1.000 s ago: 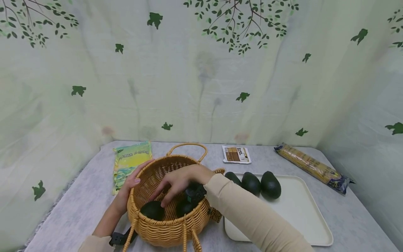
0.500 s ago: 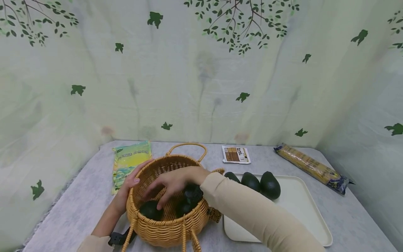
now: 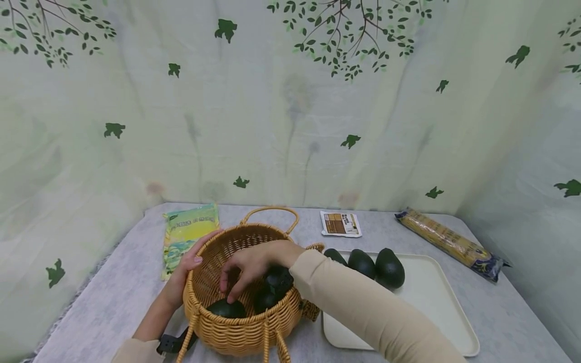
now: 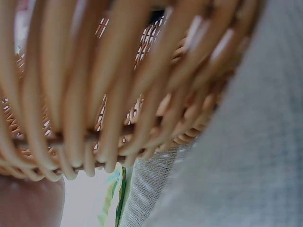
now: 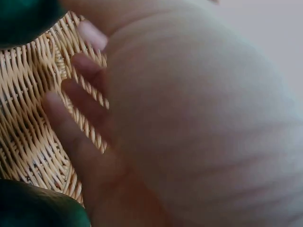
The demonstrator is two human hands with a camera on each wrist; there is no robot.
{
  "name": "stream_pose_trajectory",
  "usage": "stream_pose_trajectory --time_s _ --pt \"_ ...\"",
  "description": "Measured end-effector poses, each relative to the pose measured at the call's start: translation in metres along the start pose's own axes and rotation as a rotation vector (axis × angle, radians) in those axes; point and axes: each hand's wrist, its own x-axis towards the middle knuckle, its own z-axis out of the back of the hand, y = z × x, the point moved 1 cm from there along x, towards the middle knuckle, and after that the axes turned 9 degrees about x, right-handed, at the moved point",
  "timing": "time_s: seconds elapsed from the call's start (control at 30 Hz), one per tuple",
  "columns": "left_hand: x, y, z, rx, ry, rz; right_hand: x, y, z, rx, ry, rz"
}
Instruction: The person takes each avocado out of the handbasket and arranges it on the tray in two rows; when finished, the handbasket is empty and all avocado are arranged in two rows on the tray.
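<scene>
In the head view, a round wicker basket [image 3: 247, 335] stands on the table, its mouth tilted toward me. My left hand [image 3: 180, 275] holds its left side, thumb at the rim and fingers along the outer wall. Inside the basket lie a dark green avocado [image 3: 227, 309] at the front left and another avocado [image 3: 265, 301] to its right. Reaching in from the right, my right hand [image 3: 254, 262] hovers over the left avocado, its thumb tip right at the fruit's top. The right wrist view shows its fingers [image 5: 71, 127] loosely bent, with wicker behind them.
A cream tray [image 3: 436, 307] on the right carries several avocados [image 3: 389, 268] along its far edge. Behind are a yellow-green packet [image 3: 190, 229], a small white-brown packet [image 3: 341, 224] and a long golden packet [image 3: 447, 239]. The basket's arched handle [image 3: 272, 207] rises at the back.
The left avocado in the basket has shifted slightly right and toward me. My right hand's fingers have drawn in from over it. The left hand keeps its place on the basket.
</scene>
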Motion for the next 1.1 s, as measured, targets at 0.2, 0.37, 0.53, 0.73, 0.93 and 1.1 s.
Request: stream_pose_trajectory --time_s 0.2,0.37,0.53,0.73,0.93,1.1 --pt "-0.0007 0.0013 -0.0002 -0.032 0.014 0.007 -0.0005 0.0028 -0.0012 0.086 0.152 0.097" --pt "-0.0007 0.0019 -0.0001 -0.034 0.016 0.005 0.0000 0.0043 -0.0035 0.100 0.182 0.062" --pt "0.0001 0.0011 0.0001 -0.023 0.013 0.002 0.0033 0.0067 -0.0049 0.027 0.122 0.014" --pt "0.0001 -0.0005 0.0001 0.033 -0.017 0.020 0.0048 0.0046 -0.0027 -0.003 -0.016 -0.047" --pt "-0.0011 -0.0011 -0.0004 0.012 -0.005 0.033 0.0039 0.0020 0.0006 -0.101 -0.128 -0.061" --pt "-0.0005 -0.0018 0.0000 0.014 -0.002 0.019 0.0044 0.0020 0.0027 -0.113 -0.078 -0.002"
